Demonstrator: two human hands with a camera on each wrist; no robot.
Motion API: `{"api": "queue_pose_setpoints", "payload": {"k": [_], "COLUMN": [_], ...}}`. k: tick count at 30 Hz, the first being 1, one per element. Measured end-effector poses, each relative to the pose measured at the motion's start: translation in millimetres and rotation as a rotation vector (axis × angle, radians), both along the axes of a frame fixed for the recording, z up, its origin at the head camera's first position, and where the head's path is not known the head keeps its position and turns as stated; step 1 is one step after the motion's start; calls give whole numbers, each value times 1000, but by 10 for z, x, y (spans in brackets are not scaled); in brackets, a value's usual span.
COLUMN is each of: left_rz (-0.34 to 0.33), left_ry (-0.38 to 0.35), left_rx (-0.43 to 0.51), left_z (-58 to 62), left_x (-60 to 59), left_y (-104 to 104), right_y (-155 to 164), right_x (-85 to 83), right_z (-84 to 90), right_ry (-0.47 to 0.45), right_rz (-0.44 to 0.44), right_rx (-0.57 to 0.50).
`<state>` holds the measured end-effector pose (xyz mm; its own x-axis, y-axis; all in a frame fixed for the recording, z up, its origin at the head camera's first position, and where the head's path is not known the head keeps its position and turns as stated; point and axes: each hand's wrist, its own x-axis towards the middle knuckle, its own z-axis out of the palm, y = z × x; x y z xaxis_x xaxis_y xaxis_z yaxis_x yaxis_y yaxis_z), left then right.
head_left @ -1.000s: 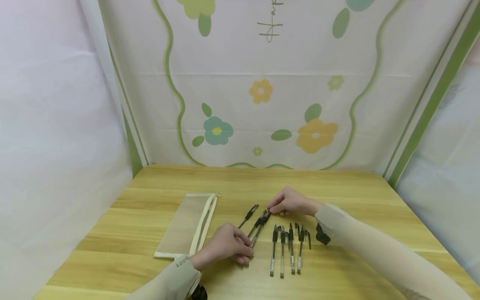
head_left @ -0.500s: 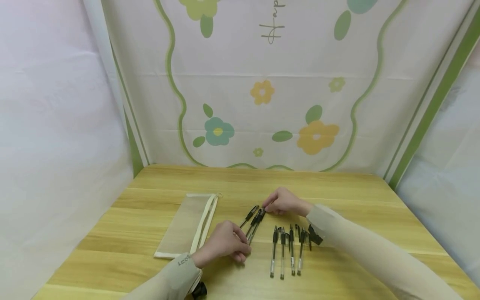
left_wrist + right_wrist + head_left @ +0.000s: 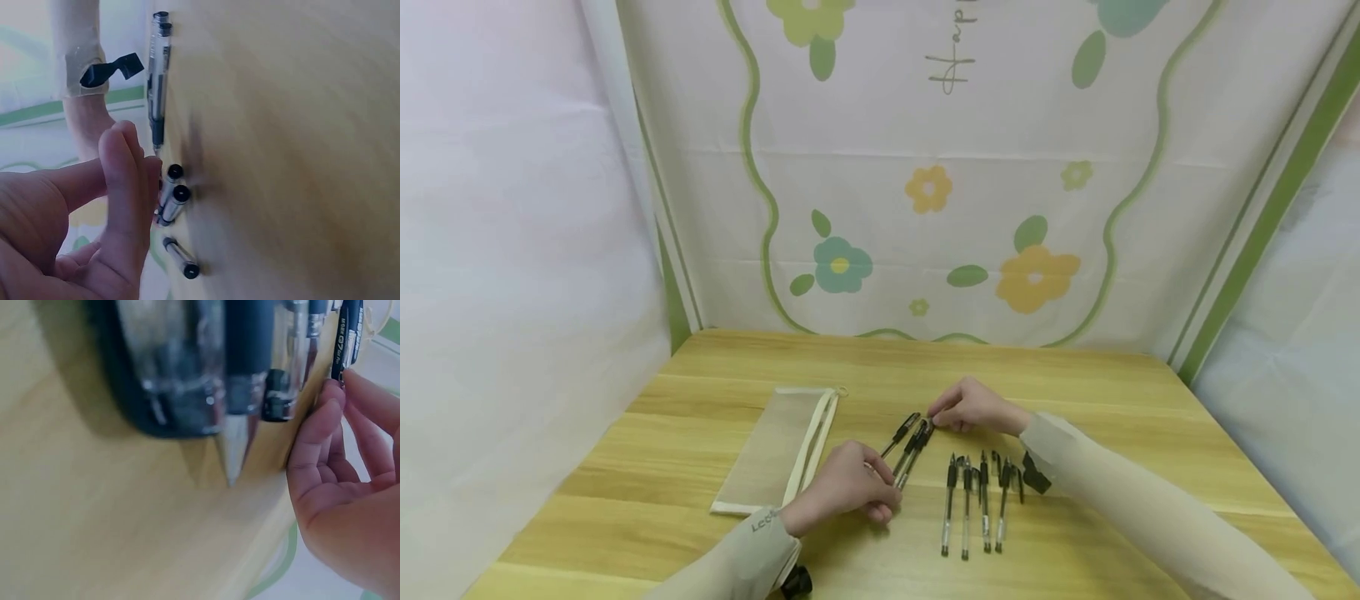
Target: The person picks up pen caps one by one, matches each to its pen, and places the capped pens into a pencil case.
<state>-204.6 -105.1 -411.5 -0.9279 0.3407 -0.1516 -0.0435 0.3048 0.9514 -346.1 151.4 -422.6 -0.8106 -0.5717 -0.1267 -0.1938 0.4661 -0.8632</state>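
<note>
A small bundle of black-capped, clear-barrelled pens point(image 3: 913, 447) lies slantwise near the middle of the light wooden table point(image 3: 1097, 392), capped ends toward the far edge. The left hand point(image 3: 848, 493) rests at the bundle's near end, fingers curled round the barrels. The left wrist view shows fingers point(image 3: 128, 181) pressed together beside the pen ends, but it is blurred, so how firmly they hold is uncertain. The right hand point(image 3: 972, 407) sits at the bundle's far end, fingertips point(image 3: 328, 409) pinching the capped tips. In the right wrist view these fingertips touch a black cap.

One more black-capped pen point(image 3: 901, 432) lies just left of the bundle, parallel to it; whether it touches the bundle cannot be told.

A row of four like pens point(image 3: 973, 502) lies toward the near edge, right of the bundle and under the right forearm, roughly parallel to one another and pointing from near edge to far edge. A black strap point(image 3: 1034, 477) hangs from the right wrist just beside this row.

A flat, translucent pencil pouch with a cream zip border point(image 3: 778, 450) lies toward the left edge, just beside the left hand, its long side running near to far. A floral cloth backdrop point(image 3: 925, 192) stands behind the far edge.
</note>
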Motion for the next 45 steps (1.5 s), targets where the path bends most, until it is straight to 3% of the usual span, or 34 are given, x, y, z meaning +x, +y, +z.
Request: {"api": "queue_pose_setpoints", "payload": {"k": [7, 16, 23, 27, 38, 45], "left_rz": [-35, -14, -27, -55, -136, -115], "left_ry": [85, 80, 124, 87, 9, 10], "left_rx": [-40, 16, 4, -3, -63, -94], "left_z": [45, 159, 118, 67, 84, 134], "left_x": [8, 12, 16, 31, 40, 13], "left_y": [47, 78, 224, 308, 503, 587], "right_y": [235, 530, 690, 782, 684, 695], "right_x": [21, 317, 622, 719, 734, 746], "right_z": [28, 312, 368, 297, 182, 131], "right_ry": [-41, -60, 3, -17, -79, -82], "right_rz": [-49, -260, -200, -191, -118, -84], "right_rx": [-55, -211, -206, -200, -175, -181]}}
